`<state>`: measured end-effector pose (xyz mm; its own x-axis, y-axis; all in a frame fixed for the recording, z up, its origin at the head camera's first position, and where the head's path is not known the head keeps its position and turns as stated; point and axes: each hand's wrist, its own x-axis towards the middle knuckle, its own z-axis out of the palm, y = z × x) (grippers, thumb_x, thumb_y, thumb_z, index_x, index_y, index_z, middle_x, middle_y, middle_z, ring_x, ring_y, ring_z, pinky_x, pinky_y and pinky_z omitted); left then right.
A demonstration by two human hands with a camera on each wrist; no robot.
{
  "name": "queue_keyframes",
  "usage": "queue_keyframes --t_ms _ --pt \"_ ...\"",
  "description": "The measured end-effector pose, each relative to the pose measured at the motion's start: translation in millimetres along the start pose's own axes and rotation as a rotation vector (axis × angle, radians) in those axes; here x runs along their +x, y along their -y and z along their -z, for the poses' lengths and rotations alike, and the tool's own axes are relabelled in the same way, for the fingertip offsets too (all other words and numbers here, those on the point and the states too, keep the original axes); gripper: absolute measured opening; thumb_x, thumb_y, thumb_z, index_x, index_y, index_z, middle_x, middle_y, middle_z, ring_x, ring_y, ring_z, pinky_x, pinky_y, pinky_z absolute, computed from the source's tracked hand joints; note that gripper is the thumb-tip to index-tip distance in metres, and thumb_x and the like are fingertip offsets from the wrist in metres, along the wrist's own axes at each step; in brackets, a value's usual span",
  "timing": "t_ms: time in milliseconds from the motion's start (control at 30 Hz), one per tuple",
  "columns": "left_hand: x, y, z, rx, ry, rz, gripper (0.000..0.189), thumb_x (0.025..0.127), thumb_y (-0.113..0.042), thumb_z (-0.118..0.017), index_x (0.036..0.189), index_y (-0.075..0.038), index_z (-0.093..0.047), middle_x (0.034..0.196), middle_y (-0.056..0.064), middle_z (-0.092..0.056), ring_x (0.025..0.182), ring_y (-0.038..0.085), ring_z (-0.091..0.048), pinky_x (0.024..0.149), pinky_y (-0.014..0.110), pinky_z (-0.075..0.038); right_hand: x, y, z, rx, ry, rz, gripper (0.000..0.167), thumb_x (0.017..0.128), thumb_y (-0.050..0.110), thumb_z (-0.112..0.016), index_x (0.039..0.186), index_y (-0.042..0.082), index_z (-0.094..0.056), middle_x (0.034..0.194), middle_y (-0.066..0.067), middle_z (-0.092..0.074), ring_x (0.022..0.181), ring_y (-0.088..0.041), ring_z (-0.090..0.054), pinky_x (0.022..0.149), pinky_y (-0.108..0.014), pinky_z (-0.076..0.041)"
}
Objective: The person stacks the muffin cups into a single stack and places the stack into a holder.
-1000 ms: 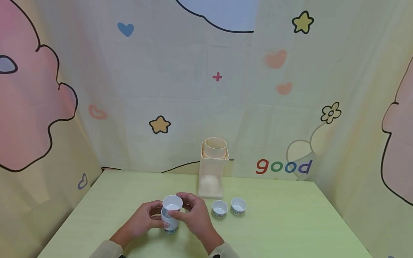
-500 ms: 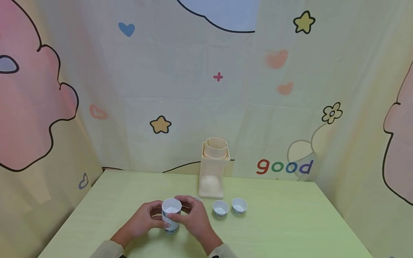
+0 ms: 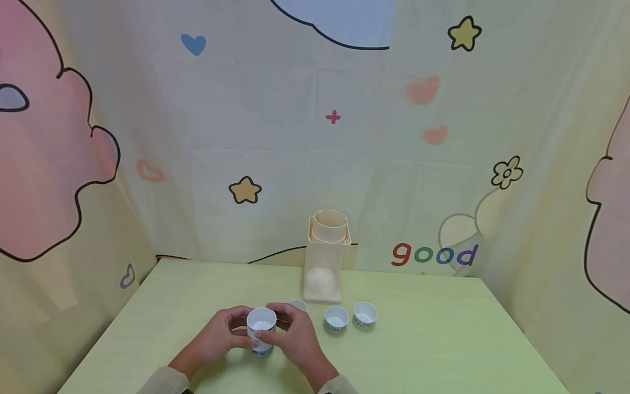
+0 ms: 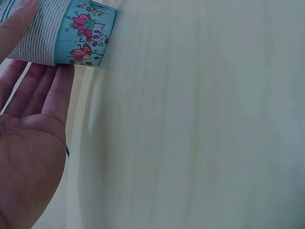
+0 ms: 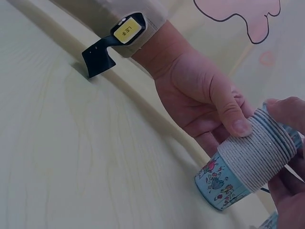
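A stack of nested paper cups point(image 3: 262, 351), light blue with a flower print, stands between both hands at the front of the table. My left hand point(image 3: 214, 336) grips it from the left, thumb across the near side and fingers behind. From the right, my right hand point(image 3: 300, 336) holds the top of the stack, its thumb on the upper cup's side. Several rolled rims point(image 5: 257, 152) show close together in the right wrist view. The printed wall of the lowest cup point(image 4: 86, 36) appears in the left wrist view.
Behind the right hand is a single paper cup point(image 3: 298, 306), partly hidden. Two more, a cup point(image 3: 336, 319) and another cup point(image 3: 365, 314), stand to its right. A cream holder with a round tube point(image 3: 322, 268) stands behind them, near the printed cloth backdrop point(image 3: 275, 137).
The top of the stack has come down, my right hand lowering with it, and the stack looks shorter. A cup behind the right hand has come into view. The left hand stays about still.
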<state>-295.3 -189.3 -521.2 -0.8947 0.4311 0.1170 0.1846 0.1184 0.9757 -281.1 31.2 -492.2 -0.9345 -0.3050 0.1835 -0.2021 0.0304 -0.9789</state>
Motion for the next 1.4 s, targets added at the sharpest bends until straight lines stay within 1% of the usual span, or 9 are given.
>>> queue_keyframes --t_ms 100,233,333,567,633,1033,1267,1400 --pt "0.1 -1.2 -0.4 0.009 -0.006 0.003 0.061 0.079 -0.012 -0.089 0.131 0.004 -0.061 0.128 0.019 -0.065 0.113 0.018 -0.068 0.095 0.025 -0.059 0.0 -1.9 -0.3 0.000 -0.004 -0.003 0.053 0.079 0.011 -0.089 0.126 0.000 -0.066 0.123 -0.013 -0.071 0.116 -0.025 -0.067 0.101 -0.030 -0.057" --pt "0.1 -2.5 -0.2 0.014 -0.014 0.016 0.060 0.079 -0.012 -0.089 0.131 0.003 -0.061 0.128 0.018 -0.066 0.117 0.025 -0.067 0.095 0.026 -0.059 -0.4 -3.4 -0.2 -0.003 -0.008 -0.008 0.053 0.079 0.011 -0.089 0.126 0.001 -0.067 0.122 -0.013 -0.071 0.115 -0.025 -0.068 0.100 -0.031 -0.058" --pt "0.1 -2.6 0.0 0.014 -0.013 0.022 0.060 0.079 -0.012 -0.088 0.131 0.002 -0.061 0.128 0.018 -0.066 0.118 0.027 -0.066 0.095 0.026 -0.059 -0.1 -5.0 -0.3 -0.005 -0.008 -0.010 0.054 0.079 0.011 -0.089 0.126 0.000 -0.067 0.122 -0.013 -0.072 0.115 -0.025 -0.068 0.100 -0.031 -0.058" --pt "0.0 -1.4 0.5 0.010 0.000 0.004 0.061 0.079 -0.012 -0.089 0.131 0.004 -0.060 0.128 0.019 -0.066 0.113 0.016 -0.068 0.094 0.025 -0.059 -0.7 -7.3 0.1 0.014 0.002 -0.011 0.057 0.079 0.011 -0.089 0.129 -0.001 -0.065 0.124 -0.014 -0.071 0.117 -0.025 -0.067 0.101 -0.030 -0.057" --pt "0.1 -1.6 0.4 0.009 -0.001 0.003 0.061 0.079 -0.012 -0.089 0.131 0.004 -0.060 0.128 0.020 -0.065 0.112 0.015 -0.068 0.094 0.025 -0.059 -0.9 -7.0 0.0 0.018 0.002 -0.017 0.057 0.079 0.011 -0.089 0.129 -0.001 -0.065 0.124 -0.013 -0.071 0.117 -0.025 -0.067 0.101 -0.030 -0.057" --pt "0.8 0.9 0.5 0.010 0.002 -0.012 0.061 0.080 -0.012 -0.088 0.131 0.004 -0.060 0.128 0.021 -0.065 0.112 0.013 -0.068 0.094 0.025 -0.059 -2.8 -8.2 -0.4 0.028 -0.008 -0.014 0.055 0.079 0.010 -0.089 0.129 0.000 -0.066 0.125 -0.013 -0.070 0.117 -0.025 -0.067 0.101 -0.030 -0.057" --pt "0.3 0.5 0.5 0.017 0.009 -0.024 0.061 0.080 -0.014 -0.088 0.131 0.004 -0.060 0.129 0.023 -0.064 0.112 0.012 -0.068 0.094 0.024 -0.059 -5.1 -9.5 0.6 0.037 -0.013 -0.003 0.058 0.080 0.010 -0.088 0.131 -0.003 -0.064 0.126 -0.016 -0.070 0.119 -0.027 -0.067 0.102 -0.030 -0.056" --pt "0.0 1.1 0.9 0.014 0.007 -0.022 0.061 0.080 -0.014 -0.089 0.131 0.004 -0.060 0.129 0.022 -0.064 0.112 0.011 -0.068 0.095 0.024 -0.058 -8.1 -10.2 2.9 0.046 -0.014 0.006 0.056 0.080 0.009 -0.088 0.129 -0.003 -0.065 0.126 -0.017 -0.070 0.120 -0.029 -0.067 0.102 -0.032 -0.057"
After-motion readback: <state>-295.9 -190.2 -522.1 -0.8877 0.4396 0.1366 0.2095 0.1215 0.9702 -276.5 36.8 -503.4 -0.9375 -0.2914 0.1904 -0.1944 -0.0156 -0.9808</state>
